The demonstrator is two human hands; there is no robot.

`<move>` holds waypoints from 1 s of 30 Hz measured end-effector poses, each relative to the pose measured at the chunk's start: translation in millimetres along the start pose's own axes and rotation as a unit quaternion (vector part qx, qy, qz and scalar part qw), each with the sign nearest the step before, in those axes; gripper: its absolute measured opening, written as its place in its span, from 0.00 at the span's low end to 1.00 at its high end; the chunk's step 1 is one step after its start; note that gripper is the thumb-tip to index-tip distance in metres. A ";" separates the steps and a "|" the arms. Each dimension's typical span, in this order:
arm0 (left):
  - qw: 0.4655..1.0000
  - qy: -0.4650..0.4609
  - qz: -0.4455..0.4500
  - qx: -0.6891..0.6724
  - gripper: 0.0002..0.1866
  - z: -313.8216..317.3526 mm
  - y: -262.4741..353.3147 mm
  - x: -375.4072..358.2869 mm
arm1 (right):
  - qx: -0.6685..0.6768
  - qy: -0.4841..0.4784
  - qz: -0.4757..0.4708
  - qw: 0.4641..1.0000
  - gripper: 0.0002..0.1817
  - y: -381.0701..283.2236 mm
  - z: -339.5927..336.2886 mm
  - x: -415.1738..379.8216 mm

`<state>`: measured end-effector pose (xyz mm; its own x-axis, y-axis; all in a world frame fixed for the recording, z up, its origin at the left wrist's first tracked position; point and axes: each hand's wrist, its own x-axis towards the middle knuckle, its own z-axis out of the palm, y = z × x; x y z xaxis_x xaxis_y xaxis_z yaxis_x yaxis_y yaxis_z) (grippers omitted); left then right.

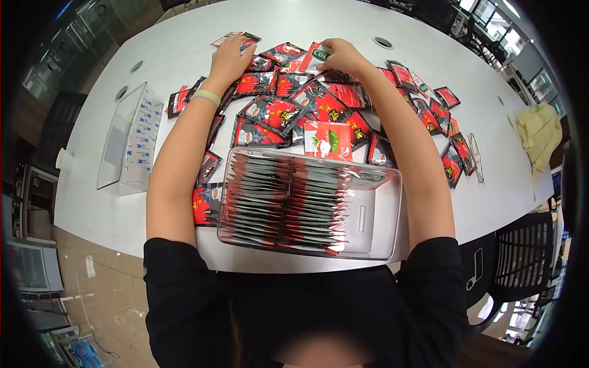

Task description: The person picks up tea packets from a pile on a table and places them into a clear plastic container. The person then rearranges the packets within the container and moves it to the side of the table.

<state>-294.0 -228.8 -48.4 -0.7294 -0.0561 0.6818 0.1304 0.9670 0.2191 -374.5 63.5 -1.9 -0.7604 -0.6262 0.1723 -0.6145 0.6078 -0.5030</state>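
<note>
My right hand (345,56) pinches a red-and-white packet (314,56) with green lettering at the far side of a loose pile. My left hand (230,60) rests on packets at the pile's far left, its thumb apart from its fingers; a packet (249,39) lies by its fingertips. Many red-and-black sachets (273,114) are heaped between my forearms. Closer to me, a clear plastic box (383,214) holds two rows of upright sachets (316,202), with bare floor along its right side. One red-and-white packet (329,140) leans or lies just beyond the box.
Another clear plastic container (138,138) with blue-printed strips stands left of my left forearm. More sachets (438,115) are scattered right of my right forearm, near a thin wire-like frame (476,158). A yellow-green cloth bag (538,136) lies at the white table's (294,21) right edge.
</note>
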 end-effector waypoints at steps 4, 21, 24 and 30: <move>0.995 -0.081 -0.055 -0.029 0.31 7.2 -10.5 1.5 | 0.009 -0.007 0.007 1.000 0.19 -16.1 -41.7 -26.2; 0.952 -0.212 -0.219 0.032 0.56 16.0 -57.7 27.2 | 0.390 -0.091 -0.262 0.878 0.08 -26.6 -98.9 -222.0; 0.953 -0.235 -0.175 0.082 0.47 28.1 -85.5 30.0 | 0.363 -0.100 -0.219 0.900 0.16 -19.4 -90.2 -229.2; 0.964 -0.104 -0.191 0.153 0.26 -12.3 -50.1 23.6 | 0.389 -0.118 -0.214 0.888 0.32 -47.2 -84.2 -238.0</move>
<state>-309.6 -281.6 -34.7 -0.8078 -0.4029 0.4302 -0.3560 0.9152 0.1886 -182.2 224.9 52.2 -0.3712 -0.8592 0.3522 -0.4345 -0.1745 -0.8836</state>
